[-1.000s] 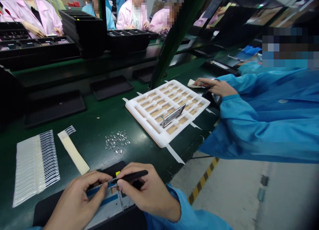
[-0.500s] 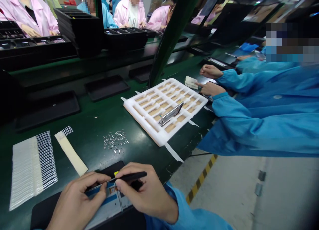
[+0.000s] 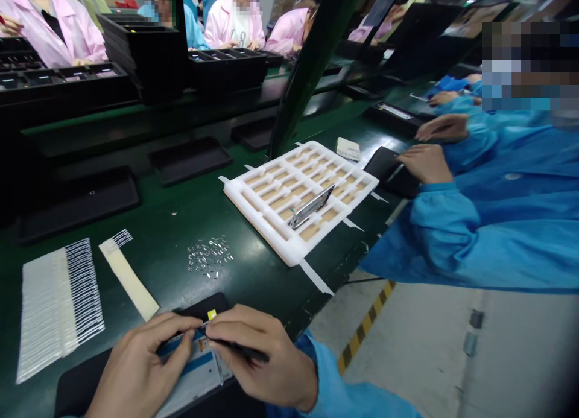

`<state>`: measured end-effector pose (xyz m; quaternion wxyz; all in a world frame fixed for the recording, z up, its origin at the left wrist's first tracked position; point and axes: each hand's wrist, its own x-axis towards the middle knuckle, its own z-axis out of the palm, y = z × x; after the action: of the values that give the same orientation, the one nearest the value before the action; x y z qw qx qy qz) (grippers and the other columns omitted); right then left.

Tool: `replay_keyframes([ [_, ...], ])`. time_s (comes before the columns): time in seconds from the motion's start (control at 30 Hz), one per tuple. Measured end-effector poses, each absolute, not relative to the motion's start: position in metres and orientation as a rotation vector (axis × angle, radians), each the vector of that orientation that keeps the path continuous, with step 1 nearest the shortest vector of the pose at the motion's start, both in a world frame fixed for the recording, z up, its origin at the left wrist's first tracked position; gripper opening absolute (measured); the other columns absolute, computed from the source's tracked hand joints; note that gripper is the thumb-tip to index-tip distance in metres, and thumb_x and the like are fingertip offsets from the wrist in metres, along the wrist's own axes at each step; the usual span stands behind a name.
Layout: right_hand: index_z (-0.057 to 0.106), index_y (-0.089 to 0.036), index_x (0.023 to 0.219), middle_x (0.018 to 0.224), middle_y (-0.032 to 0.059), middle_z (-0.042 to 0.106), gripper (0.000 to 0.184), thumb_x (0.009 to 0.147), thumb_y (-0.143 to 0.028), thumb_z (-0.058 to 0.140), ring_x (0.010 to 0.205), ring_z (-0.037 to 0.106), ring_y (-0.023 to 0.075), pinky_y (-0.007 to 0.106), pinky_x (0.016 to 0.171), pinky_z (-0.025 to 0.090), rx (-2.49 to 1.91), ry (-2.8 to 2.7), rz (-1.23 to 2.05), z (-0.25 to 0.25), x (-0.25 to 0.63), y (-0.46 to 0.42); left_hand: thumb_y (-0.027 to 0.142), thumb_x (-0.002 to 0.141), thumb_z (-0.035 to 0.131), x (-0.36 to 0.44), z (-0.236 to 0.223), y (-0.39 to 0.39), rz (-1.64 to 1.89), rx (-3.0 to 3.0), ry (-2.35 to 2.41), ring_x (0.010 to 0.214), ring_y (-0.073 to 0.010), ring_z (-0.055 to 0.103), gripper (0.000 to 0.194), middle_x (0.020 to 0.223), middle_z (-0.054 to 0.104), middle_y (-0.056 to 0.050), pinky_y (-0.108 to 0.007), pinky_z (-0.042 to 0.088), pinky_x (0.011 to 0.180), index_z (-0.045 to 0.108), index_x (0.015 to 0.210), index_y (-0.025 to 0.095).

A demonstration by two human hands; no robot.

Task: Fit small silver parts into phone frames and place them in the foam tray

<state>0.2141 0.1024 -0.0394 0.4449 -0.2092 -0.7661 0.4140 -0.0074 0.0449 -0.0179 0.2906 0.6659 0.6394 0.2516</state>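
Note:
A silver and blue phone frame (image 3: 195, 379) lies on a black tray (image 3: 76, 376) at the near edge of the bench. My left hand (image 3: 140, 357) rests over its left part, thumb and fingertips closed on its far edge. In my right hand (image 3: 266, 351) is a pair of black tweezers (image 3: 246, 350), pinched between thumb and fingers, with the tip close to my left fingertips. Whatever the tip touches is too small to make out. Just beyond the fingers shows a yellow tab (image 3: 212, 315).
Small metal pieces (image 3: 210, 255) lie scattered ahead. Left are a sheet of thin strips (image 3: 56, 303) and a cream strip (image 3: 129, 279). A white slotted rack (image 3: 289, 252) holds one upright phone frame (image 3: 312, 208). A co-worker's hand (image 3: 427, 163) is beyond it, right.
My right hand has turned, so the tweezers' back end now points lower. My left hand stays put. The co-worker's hands have moved right, away from the small white stack.

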Motion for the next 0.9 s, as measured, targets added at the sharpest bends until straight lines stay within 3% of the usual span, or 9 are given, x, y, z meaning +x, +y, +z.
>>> replay_keyframes([
  [0.13,0.077,-0.017,0.123,0.11,0.0137,0.084,0.027,0.101,-0.005,0.069,0.095,0.078,0.0219,0.033,0.086,0.066,-0.51,-1.94,0.991,-0.04,0.215,0.1,0.039,0.106,0.058,-0.013,-0.011,0.044,0.648,1.914,1.67,0.088,-0.0136,0.085,0.029,0.112,0.087,0.006,-0.013,0.064,0.074,0.077,0.127,0.037],
  [0.3,0.077,-0.02,0.121,0.107,0.0123,0.084,0.027,0.1,-0.006,0.069,0.091,0.078,0.0235,0.037,0.084,0.065,-0.58,-1.902,1.035,-0.037,0.213,0.097,0.038,0.111,0.051,-0.026,-0.016,0.033,0.593,2.15,1.658,0.098,-0.0143,0.085,0.042,0.12,0.086,0.003,-0.013,0.065,0.078,0.057,0.153,0.033],
  [0.43,0.077,-0.018,0.118,0.105,0.013,0.083,0.024,0.1,-0.005,0.066,0.09,0.076,0.0232,0.036,0.083,0.065,-0.596,-1.929,1.04,-0.034,0.212,0.095,0.033,0.115,0.04,-0.027,-0.02,0.02,0.47,2.589,1.667,0.091,-0.0203,0.085,0.039,0.111,0.087,-0.004,-0.027,0.068,0.082,0.068,0.14,0.021],
  [0.53,0.078,-0.016,0.115,0.103,0.013,0.081,0.023,0.101,-0.005,0.063,0.088,0.074,0.0232,0.036,0.081,0.064,-0.638,-1.977,1.053,-0.033,0.211,0.092,0.025,0.115,0.035,-0.027,-0.011,0.016,0.39,2.764,1.656,0.099,-0.0228,0.083,0.042,0.111,0.086,-0.005,-0.032,0.066,0.088,0.075,0.13,0.019],
  [0.67,0.081,-0.018,0.112,0.1,0.0114,0.082,0.021,0.099,-0.009,0.067,0.088,0.078,0.0237,0.034,0.08,0.066,-0.694,-1.887,1.154,-0.032,0.211,0.091,0.044,0.116,0.04,-0.051,0.003,0.028,0.424,2.536,1.926,0.104,-0.0201,0.081,0.044,0.111,0.085,-0.001,-0.028,0.065,0.09,0.08,0.116,0.025],
  [0.77,0.085,-0.019,0.102,0.094,0.0093,0.084,0.013,0.096,-0.015,0.074,0.084,0.082,0.0225,0.028,0.076,0.067,-0.772,-1.689,1.247,-0.029,0.213,0.098,0.056,0.114,0.036,-0.087,0.002,0.053,0.417,2.355,2.223,0.101,-0.0247,0.08,0.055,0.113,0.084,-0.007,-0.037,0.065,0.091,0.079,0.112,0.023],
  [0.83,0.086,-0.02,0.097,0.09,0.0087,0.084,0.011,0.095,-0.017,0.075,0.082,0.082,0.0224,0.027,0.075,0.067,-0.81,-1.607,1.232,-0.025,0.214,0.103,0.054,0.114,0.034,-0.109,-0.003,0.074,0.402,2.316,2.331,0.106,-0.0282,0.079,0.056,0.117,0.082,-0.012,-0.041,0.064,0.092,0.078,0.113,0.019],
  [0.9,0.086,-0.02,0.095,0.089,0.0088,0.084,0.011,0.095,-0.019,0.076,0.081,0.082,0.023,0.027,0.075,0.067,-0.816,-1.578,1.196,-0.022,0.216,0.108,0.046,0.115,0.041,-0.123,-0.01,0.097,0.356,2.284,2.393,0.109,-0.0266,0.077,0.044,0.121,0.08,-0.013,-0.041,0.064,0.092,0.076,0.115,0.018],
])
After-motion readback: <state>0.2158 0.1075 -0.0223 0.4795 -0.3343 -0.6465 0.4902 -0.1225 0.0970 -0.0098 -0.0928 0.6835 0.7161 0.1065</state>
